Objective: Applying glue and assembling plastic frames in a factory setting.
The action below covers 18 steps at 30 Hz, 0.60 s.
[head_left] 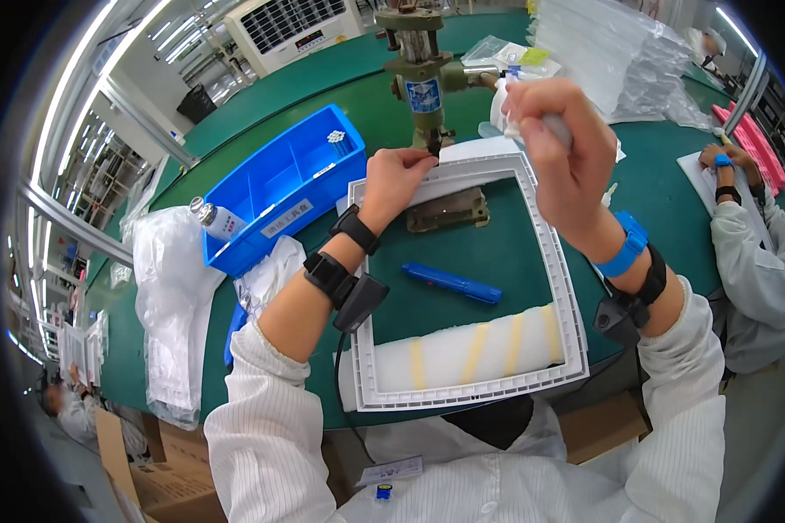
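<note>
A white rectangular plastic frame [554, 253] lies on the green table, its far rail under the ram of a green hand press [423, 78]. At that rail, right below the ram, my left hand [394, 181] has thumb and fingers pinched together; whatever they hold is hidden. My right hand [567, 144] is raised to the right of the press, closed around the grey-white grip of its lever [556, 131]. Inside the frame's opening are the worn metal press base [449, 211] and a blue marker pen [451, 283]. White foam with yellow tape strips [445, 356] lies along the near rail.
Left of the frame stands a blue divided bin [275, 187], with a white bottle [222, 220] at its corner. Clear plastic bags [173, 296] lie further left. Stacked plastic-wrapped sheets [615, 61] rise at the back right. Another person's hands [731, 166] are at the far right.
</note>
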### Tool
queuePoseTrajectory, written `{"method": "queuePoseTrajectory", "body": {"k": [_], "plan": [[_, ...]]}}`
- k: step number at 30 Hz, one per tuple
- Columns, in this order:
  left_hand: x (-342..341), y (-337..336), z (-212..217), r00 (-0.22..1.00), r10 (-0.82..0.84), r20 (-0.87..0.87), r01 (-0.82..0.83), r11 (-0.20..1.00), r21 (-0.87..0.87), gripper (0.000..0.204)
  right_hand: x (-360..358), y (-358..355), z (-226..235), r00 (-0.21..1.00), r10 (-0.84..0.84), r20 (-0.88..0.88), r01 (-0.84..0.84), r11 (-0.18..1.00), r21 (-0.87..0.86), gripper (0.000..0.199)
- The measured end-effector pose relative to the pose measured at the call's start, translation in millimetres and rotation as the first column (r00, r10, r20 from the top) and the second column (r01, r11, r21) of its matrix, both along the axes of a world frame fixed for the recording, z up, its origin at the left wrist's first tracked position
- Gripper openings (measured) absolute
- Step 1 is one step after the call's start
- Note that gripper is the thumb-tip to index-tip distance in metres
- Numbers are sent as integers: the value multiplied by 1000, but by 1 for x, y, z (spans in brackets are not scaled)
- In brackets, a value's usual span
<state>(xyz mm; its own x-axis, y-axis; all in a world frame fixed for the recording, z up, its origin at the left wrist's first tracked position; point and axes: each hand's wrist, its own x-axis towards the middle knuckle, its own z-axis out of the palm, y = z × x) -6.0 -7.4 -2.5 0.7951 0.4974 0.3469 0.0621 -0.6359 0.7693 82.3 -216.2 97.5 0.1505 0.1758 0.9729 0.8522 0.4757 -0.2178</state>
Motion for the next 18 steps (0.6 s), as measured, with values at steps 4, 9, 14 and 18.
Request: {"method": "queuePoseTrajectory", "body": {"k": [4,9,14,18], "plan": [[0,1,-1,1000,-1,8,1,1000,-5,26,-7,-8,-20,998,23,62,-19,998,-58,8],[2,0,1,1000,20,11,-20,1000,16,25,-8,-11,-24,995,52,80,-44,994,-100,9],[1,7,-2,1000,2,21,-1,999,-54,28,-6,-10,-20,993,81,84,-70,989,-131,7],[2,2,0,1000,1,-16,-2,1000,-23,28,-4,-10,-21,993,83,89,-71,989,-127,6]]}}
